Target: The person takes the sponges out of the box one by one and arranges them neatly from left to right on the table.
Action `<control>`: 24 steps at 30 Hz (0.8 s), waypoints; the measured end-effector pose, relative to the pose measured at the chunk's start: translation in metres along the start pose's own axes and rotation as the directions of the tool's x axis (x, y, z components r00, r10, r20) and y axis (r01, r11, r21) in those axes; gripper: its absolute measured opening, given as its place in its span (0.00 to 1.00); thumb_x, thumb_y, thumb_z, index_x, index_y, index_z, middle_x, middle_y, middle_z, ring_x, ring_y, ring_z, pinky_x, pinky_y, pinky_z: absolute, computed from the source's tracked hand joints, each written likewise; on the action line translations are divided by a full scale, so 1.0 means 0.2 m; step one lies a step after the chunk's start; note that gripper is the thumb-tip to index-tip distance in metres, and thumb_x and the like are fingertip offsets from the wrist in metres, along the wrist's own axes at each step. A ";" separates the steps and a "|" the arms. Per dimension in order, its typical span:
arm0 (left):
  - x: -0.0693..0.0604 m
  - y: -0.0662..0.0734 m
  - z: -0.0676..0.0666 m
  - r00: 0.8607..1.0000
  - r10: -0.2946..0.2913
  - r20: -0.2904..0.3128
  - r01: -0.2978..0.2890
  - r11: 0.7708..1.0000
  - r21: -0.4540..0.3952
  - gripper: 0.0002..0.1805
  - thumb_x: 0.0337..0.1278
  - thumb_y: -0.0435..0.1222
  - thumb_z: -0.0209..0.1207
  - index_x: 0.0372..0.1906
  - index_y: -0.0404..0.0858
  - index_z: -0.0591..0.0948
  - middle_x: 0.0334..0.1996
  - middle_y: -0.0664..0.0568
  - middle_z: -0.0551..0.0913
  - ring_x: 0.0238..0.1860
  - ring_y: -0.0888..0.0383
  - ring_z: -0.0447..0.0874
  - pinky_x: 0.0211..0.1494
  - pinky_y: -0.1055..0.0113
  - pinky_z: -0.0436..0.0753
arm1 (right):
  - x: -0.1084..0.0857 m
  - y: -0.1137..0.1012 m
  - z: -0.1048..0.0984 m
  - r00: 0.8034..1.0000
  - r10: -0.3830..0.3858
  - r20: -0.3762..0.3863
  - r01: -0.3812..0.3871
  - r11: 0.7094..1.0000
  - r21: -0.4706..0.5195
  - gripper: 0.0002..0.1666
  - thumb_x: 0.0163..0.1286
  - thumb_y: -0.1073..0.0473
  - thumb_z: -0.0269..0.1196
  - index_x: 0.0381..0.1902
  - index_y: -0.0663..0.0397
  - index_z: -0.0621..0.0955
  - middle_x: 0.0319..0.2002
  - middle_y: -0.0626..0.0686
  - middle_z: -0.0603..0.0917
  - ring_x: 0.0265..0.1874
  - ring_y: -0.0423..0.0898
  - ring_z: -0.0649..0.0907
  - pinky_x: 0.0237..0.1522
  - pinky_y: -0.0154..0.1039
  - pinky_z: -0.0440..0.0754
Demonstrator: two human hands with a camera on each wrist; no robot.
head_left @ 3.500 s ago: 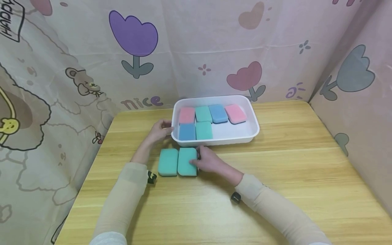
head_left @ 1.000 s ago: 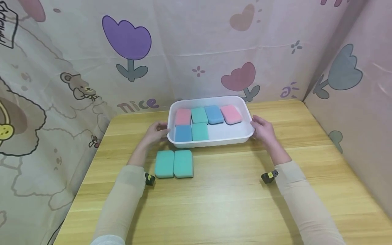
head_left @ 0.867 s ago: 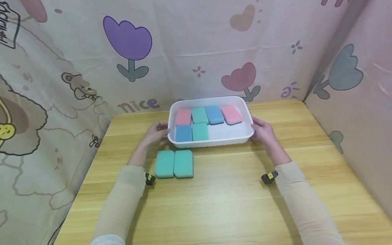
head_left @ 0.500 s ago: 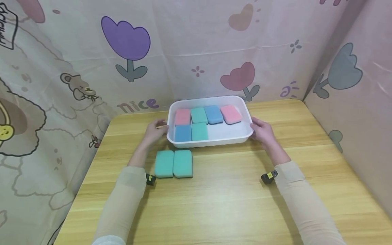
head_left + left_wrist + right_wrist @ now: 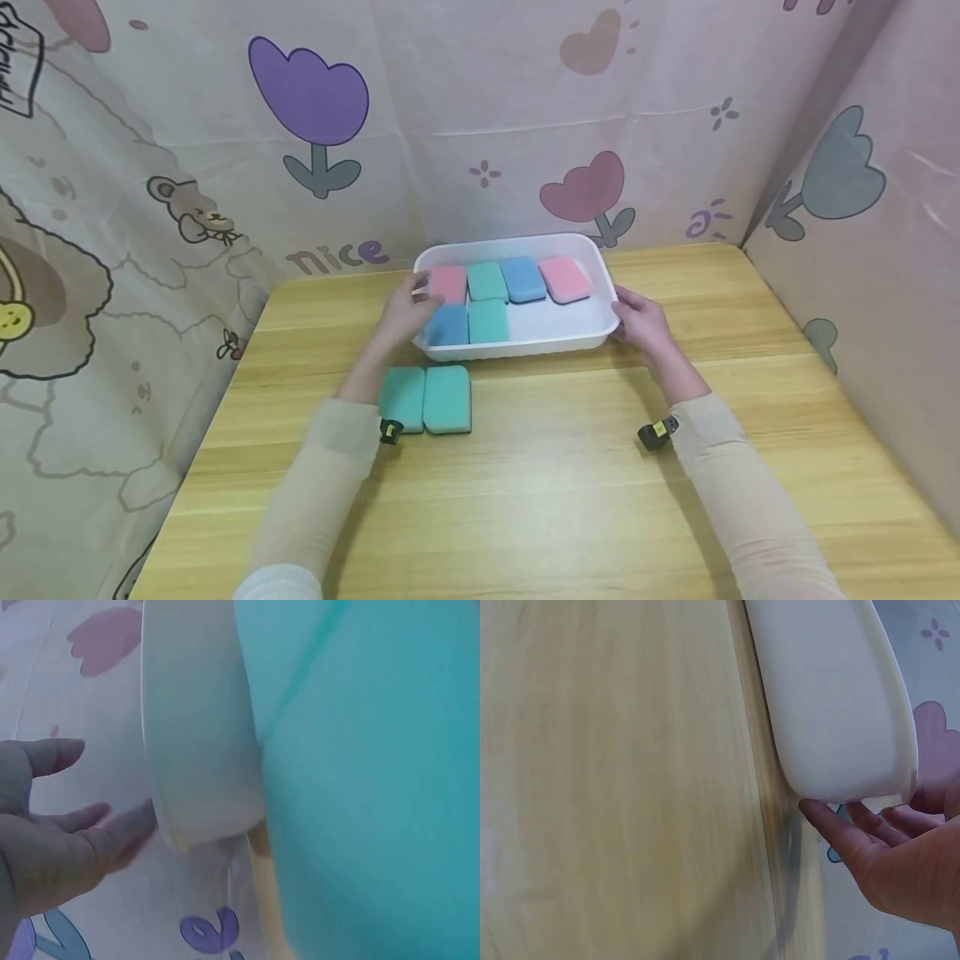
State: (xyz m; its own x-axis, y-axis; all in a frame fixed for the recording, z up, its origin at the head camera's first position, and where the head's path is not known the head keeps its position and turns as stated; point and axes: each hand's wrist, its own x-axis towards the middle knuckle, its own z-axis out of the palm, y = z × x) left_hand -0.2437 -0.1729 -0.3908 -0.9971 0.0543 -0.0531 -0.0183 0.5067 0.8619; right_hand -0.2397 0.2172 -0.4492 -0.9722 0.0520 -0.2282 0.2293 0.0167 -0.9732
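Note:
A white plastic tray (image 5: pixel 555 321) stands at the back of the table with several pink, green and blue sponges in two rows. My left hand (image 5: pixel 403 312) is over its left end, partly covering the blue sponge (image 5: pixel 450 329) and close to the pink sponge (image 5: pixel 448 283). In the left wrist view its fingers are spread and hold nothing. My right hand (image 5: pixel 647 321) is at the tray's right end. In the right wrist view its fairly straight fingers touch the end wall. Two green sponges (image 5: pixel 447 400) lie side by side before the tray; my left wrist partly hides one.
Wooden table (image 5: pixel 555 492) underneath; a printed curtain (image 5: pixel 465 108) hangs close behind the tray and on both sides. In the tray's front row, bare white floor shows to the right of the green sponge (image 5: pixel 488 322).
Earlier my right hand left the green sponge on the table and moved to the tray's right end. Since half a second ago, my left hand has moved from the left rim rightward over the tray.

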 end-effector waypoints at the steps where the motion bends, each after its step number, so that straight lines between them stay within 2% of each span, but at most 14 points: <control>1: 0.00 0.01 0.01 1.000 -0.015 0.023 0.015 0.999 0.032 0.38 0.75 0.41 0.57 0.82 0.35 0.57 0.79 0.37 0.61 0.75 0.37 0.65 0.74 0.42 0.72 | 0.00 0.00 0.00 1.000 0.000 0.002 0.000 1.000 0.004 0.33 0.84 0.62 0.49 0.82 0.56 0.58 0.79 0.62 0.62 0.72 0.61 0.72 0.68 0.46 0.78; 4: 0.01 0.02 0.05 0.995 -0.064 0.081 0.055 0.993 0.103 0.43 0.76 0.46 0.55 0.83 0.34 0.50 0.82 0.37 0.54 0.79 0.36 0.56 0.79 0.40 0.63 | 0.00 0.00 0.00 1.000 0.002 0.004 -0.002 1.000 0.010 0.33 0.84 0.62 0.48 0.82 0.56 0.58 0.79 0.63 0.61 0.73 0.61 0.71 0.69 0.47 0.77; 7: 0.02 0.03 0.07 0.985 -0.119 0.124 0.106 0.989 0.103 0.46 0.75 0.47 0.55 0.84 0.33 0.46 0.83 0.37 0.49 0.82 0.37 0.48 0.82 0.41 0.55 | 0.00 0.00 0.00 1.000 0.005 0.006 -0.005 1.000 0.006 0.33 0.84 0.62 0.48 0.82 0.56 0.57 0.80 0.63 0.61 0.73 0.61 0.71 0.69 0.47 0.77; 11: 0.04 0.02 0.10 0.968 -0.181 0.172 0.170 0.982 0.077 0.47 0.75 0.46 0.54 0.84 0.32 0.43 0.83 0.35 0.45 0.83 0.38 0.43 0.84 0.44 0.50 | 0.00 -0.01 0.00 1.000 0.009 0.010 -0.009 1.000 0.000 0.33 0.84 0.61 0.48 0.82 0.55 0.57 0.79 0.63 0.61 0.73 0.60 0.71 0.69 0.47 0.77; 14: 0.05 0.01 0.12 0.960 -0.207 0.188 0.192 0.977 0.093 0.47 0.76 0.45 0.53 0.83 0.30 0.41 0.83 0.35 0.43 0.83 0.39 0.42 0.84 0.46 0.51 | -0.01 -0.01 0.00 1.000 0.016 0.009 -0.016 1.000 -0.001 0.33 0.84 0.60 0.48 0.82 0.54 0.57 0.80 0.62 0.61 0.74 0.60 0.70 0.70 0.47 0.76; 16: 0.07 0.01 0.13 0.961 -0.213 0.180 0.193 0.974 0.122 0.47 0.75 0.43 0.53 0.83 0.29 0.41 0.83 0.34 0.44 0.82 0.39 0.46 0.84 0.46 0.54 | -0.01 -0.01 0.00 1.000 0.020 0.009 -0.020 1.000 -0.005 0.33 0.84 0.60 0.49 0.82 0.53 0.58 0.80 0.61 0.61 0.74 0.59 0.70 0.70 0.46 0.76; 18: 0.08 0.00 0.15 0.965 -0.210 0.157 0.179 0.965 0.189 0.47 0.74 0.41 0.54 0.82 0.28 0.41 0.82 0.32 0.46 0.80 0.39 0.52 0.82 0.46 0.59 | -0.01 -0.02 0.01 1.000 0.023 0.005 -0.023 1.000 -0.008 0.33 0.84 0.60 0.49 0.82 0.53 0.58 0.80 0.61 0.61 0.74 0.59 0.70 0.70 0.46 0.76; 20: 0.09 -0.01 0.16 0.970 -0.203 0.136 0.160 0.949 0.272 0.46 0.72 0.39 0.55 0.81 0.26 0.43 0.80 0.29 0.50 0.76 0.38 0.58 0.80 0.45 0.64 | -0.01 -0.02 0.01 1.000 0.025 0.003 -0.025 1.000 -0.009 0.33 0.84 0.60 0.49 0.82 0.52 0.58 0.80 0.61 0.61 0.74 0.59 0.70 0.70 0.46 0.76; 24: 0.10 -0.02 0.19 0.972 -0.200 0.122 0.138 0.911 0.390 0.41 0.71 0.40 0.60 0.76 0.22 0.55 0.69 0.28 0.64 0.66 0.38 0.67 0.74 0.46 0.72 | -0.01 -0.02 0.01 1.000 0.028 0.000 -0.028 1.000 -0.012 0.33 0.84 0.60 0.49 0.82 0.52 0.58 0.80 0.60 0.61 0.73 0.59 0.71 0.69 0.45 0.77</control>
State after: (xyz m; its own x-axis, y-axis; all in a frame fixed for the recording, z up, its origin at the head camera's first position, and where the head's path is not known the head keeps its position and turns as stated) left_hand -0.2616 -0.1415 -0.4140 -0.9569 0.0565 -0.2850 -0.1257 0.8040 0.5811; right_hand -0.2395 0.2158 -0.4456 -0.9654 0.0529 -0.2555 0.2572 0.0276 -0.9660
